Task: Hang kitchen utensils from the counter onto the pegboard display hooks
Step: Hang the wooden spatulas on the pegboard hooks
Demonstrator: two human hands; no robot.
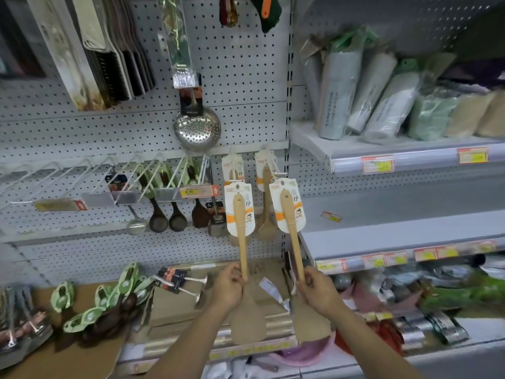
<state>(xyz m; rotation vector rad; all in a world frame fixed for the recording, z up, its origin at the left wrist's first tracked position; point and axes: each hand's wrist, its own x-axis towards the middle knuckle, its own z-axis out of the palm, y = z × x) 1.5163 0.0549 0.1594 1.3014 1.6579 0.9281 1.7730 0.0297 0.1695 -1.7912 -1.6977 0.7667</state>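
**Two wooden spatulas held upright below the pegboard**

At lower centre, the left hand (228, 287) gripped the left spatula (242, 250), fingers curled round its handle. Just right, the right hand (317, 289) likewise gripped the right spatula (293, 242). Both long axes ran near vertical, blades down, carded handle ends up, apart from each other, overlapping the pegboard (246, 77).

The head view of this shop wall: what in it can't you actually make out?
- Yellow price tag: print too small and blurred to read.
- Left wooden spatula: neck hidden inside the left hand.
- Right wooden spatula: neck hidden by the right hand.
- Orange-handled utensil: cut off by the top edge.
- Packets on the lower right shelf: too blurred to identify.
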